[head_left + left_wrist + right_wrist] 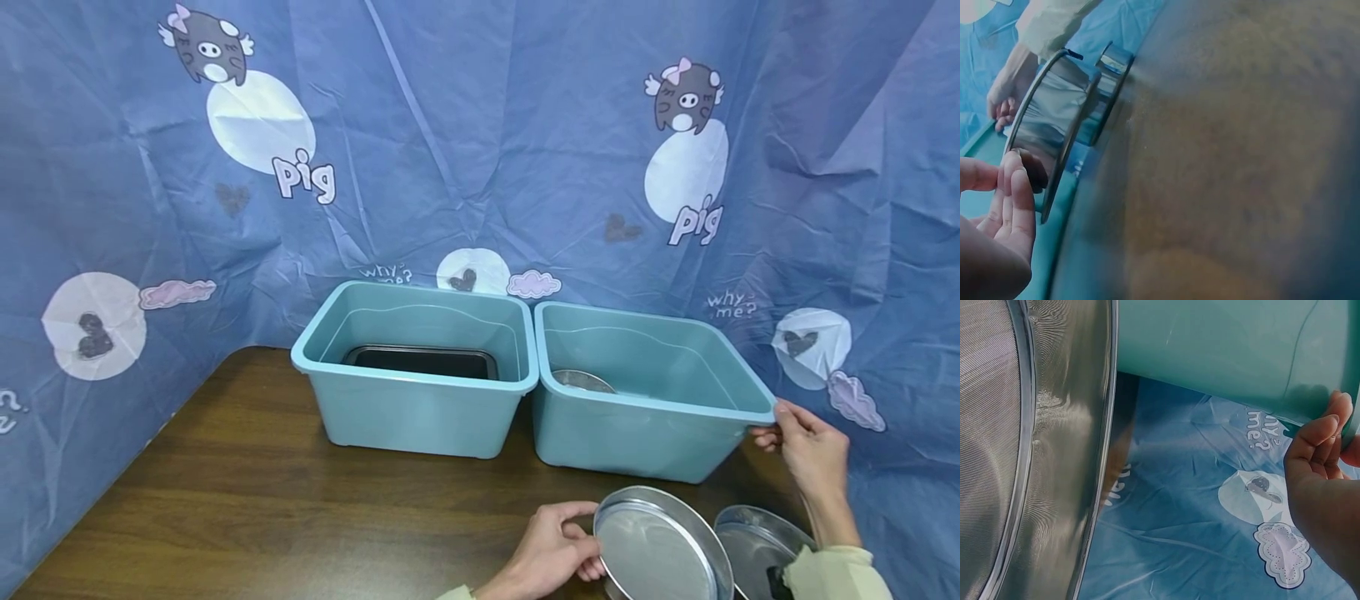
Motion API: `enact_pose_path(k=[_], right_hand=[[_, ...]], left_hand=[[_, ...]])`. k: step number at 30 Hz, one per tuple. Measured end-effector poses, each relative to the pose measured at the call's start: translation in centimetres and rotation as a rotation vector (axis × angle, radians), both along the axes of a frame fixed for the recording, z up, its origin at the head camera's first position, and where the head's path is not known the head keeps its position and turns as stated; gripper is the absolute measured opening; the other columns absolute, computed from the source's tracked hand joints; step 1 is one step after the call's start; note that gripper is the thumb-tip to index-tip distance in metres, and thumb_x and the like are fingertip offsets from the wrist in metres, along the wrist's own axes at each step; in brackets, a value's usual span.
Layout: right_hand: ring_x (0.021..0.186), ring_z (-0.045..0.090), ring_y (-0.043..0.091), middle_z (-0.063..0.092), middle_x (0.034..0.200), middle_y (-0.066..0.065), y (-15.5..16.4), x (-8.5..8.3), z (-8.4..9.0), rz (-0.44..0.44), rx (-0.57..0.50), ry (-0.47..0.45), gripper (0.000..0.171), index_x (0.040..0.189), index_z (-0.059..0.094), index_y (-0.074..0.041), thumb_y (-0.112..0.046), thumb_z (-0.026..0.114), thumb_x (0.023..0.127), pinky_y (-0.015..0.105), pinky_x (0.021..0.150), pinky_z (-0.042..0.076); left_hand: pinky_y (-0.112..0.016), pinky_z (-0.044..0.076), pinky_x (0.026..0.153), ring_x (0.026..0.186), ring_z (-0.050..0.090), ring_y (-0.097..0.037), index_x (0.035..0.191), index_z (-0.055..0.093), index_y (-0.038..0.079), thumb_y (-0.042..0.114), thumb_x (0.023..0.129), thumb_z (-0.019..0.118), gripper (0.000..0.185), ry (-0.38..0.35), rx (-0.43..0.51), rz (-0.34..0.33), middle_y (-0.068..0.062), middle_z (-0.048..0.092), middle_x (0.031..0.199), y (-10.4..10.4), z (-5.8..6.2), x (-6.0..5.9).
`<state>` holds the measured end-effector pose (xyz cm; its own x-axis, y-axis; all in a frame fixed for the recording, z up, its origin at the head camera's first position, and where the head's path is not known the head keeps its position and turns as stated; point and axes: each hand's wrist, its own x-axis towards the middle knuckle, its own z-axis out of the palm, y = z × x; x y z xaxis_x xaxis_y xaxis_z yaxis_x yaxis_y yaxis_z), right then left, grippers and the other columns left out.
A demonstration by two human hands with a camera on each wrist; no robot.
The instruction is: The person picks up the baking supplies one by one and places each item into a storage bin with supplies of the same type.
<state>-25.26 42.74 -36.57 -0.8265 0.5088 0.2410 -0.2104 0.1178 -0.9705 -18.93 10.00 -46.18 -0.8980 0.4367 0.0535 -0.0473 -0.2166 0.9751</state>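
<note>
Bins (415, 408) hold tray (422, 361), sieve (582, 381).

Both hands are bare, with no rings, gloves or watch showing: the left hand (551, 546) ends in short, plain nails, and the right hand (806, 450) looks the same. Each arm wears a long sleeve of pale, cream-coloured soft fabric; the right sleeve (836, 575) ends in a loose cuff at the wrist. Of the left sleeve (453, 593) only a small edge shows at the bottom of the head view.
</note>
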Motion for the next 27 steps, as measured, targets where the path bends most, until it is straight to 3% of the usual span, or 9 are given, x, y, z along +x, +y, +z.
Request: enact_pose_path(k=[12, 27], right_hand=[[0.049, 0.063, 0.006, 0.069, 0.062, -0.004, -0.1, 0.0, 0.1, 0.009, 0.013, 0.011, 0.032, 0.084, 0.07, -0.031, -0.01, 0.058, 0.106, 0.016, 0.049, 0.051], [0.048, 0.063, 0.006, 0.068, 0.061, -0.004, 0.0, 0.0, 0.1, -0.008, -0.009, -0.008, 0.034, 0.083, 0.069, -0.03, -0.008, 0.057, 0.105, 0.016, 0.049, 0.052]], left_hand=[[-0.015, 0.049, 0.05, 0.05, 0.059, -0.006, 0.132, 0.063, -0.007, -0.013, 0.083, 0.062, 0.049, 0.027, 0.023, 0.013, -0.007, 0.068, 0.064, -0.1, 1.4, 0.2], [-0.017, 0.051, 0.051, 0.053, 0.062, -0.008, 0.131, 0.065, -0.004, -0.012, 0.086, 0.064, 0.046, 0.069, 0.038, 0.014, -0.011, 0.07, 0.067, -0.6, 3.5, -0.6]])
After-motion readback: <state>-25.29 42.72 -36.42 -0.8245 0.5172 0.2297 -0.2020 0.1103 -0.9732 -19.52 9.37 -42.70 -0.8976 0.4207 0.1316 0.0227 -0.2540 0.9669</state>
